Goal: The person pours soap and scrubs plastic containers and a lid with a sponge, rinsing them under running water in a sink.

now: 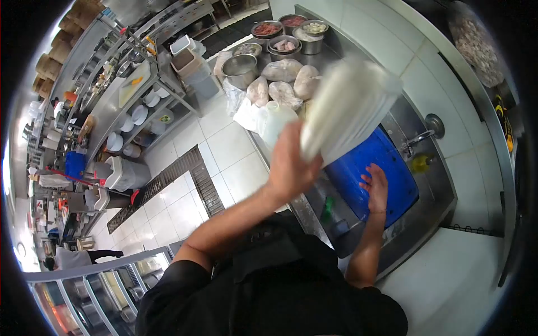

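Note:
My left hand (pixel 292 168) grips a large white object (pixel 344 106), blurred by motion and raised above the sink counter. Below it to the right, my right hand (pixel 376 189) has its fingers apart and holds nothing. It is over a blue plastic board or tub (pixel 350 176) in the metal sink. Just behind my left hand stands a translucent white container (pixel 276 119). Several plastic bags of pale food (pixel 281 94) lie beyond it.
Metal pots (pixel 240 68) and bowls of meat (pixel 267 29) stand at the counter's far end. A tap (pixel 421 137) and yellow bottle (pixel 421 163) are right of the sink. A green item (pixel 328 207) lies nearer. One person (pixel 73 258) is far left.

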`<state>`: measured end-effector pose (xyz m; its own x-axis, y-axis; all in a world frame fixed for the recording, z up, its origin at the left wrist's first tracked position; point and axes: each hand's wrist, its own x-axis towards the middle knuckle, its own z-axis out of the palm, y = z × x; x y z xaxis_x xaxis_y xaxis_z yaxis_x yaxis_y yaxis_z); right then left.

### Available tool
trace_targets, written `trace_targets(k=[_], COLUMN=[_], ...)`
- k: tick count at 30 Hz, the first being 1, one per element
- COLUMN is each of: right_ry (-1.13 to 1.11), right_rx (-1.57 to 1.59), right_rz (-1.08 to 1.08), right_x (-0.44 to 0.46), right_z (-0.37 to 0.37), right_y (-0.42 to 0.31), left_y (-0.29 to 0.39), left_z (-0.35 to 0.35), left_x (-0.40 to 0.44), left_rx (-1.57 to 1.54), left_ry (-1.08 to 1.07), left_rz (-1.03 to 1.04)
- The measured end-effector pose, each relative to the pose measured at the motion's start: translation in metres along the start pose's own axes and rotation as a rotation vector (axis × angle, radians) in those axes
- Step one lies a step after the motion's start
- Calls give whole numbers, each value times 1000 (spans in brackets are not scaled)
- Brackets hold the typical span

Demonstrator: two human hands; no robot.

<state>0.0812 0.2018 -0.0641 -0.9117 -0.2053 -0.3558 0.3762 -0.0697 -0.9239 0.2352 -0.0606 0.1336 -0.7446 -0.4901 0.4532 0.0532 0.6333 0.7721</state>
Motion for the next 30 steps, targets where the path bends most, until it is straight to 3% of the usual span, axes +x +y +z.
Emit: trace_targets(k=[4, 6, 8, 12, 14, 16, 18, 21, 23, 25, 27, 28, 30], right_ry=[-32, -56, -41, 74, 159, 273, 370, 525, 594, 655, 723, 774, 980], right_rx=[-70, -92, -123, -145, -161, -130, -126, -87, -40, -26, -28, -24, -611], right_rz=[-92, -123, -137, -113, -81, -23, 34, 70, 51, 67, 92, 91, -54], right_x=[8, 16, 10, -22, -41, -66, -88, -109, -119, -118, -115, -112, -104], right_z=[29, 33, 31, 23, 6, -12, -30, -38, -33, -36, -28, -25, -45], right_y=[-20, -18, -20, -5, 16, 36, 57, 81, 99, 115, 122, 121, 137], left_y=[-27, -88, -121, -194, -216, -291, -276, -306, -305, -369, -353, -400, -376], left_z=[0, 18, 42, 105, 123, 157, 149, 162, 160, 164, 142, 138, 124], left_x=[101, 158, 195, 259, 275, 303, 295, 285, 276, 294, 306, 308, 333], left_rx=[-309, -724, -886, -893, -1022, -1010, -1012, -1187, -1125, -961, -631, -832, -753], left_ry=[98, -58, -49, 166, 216, 169, 184, 197, -49, -299, -315, -454, -472], left_rz=[-451, -504, -577, -722, -803, -967, -1115, -1080, -1004, -1054, -1261, -874, -1137])
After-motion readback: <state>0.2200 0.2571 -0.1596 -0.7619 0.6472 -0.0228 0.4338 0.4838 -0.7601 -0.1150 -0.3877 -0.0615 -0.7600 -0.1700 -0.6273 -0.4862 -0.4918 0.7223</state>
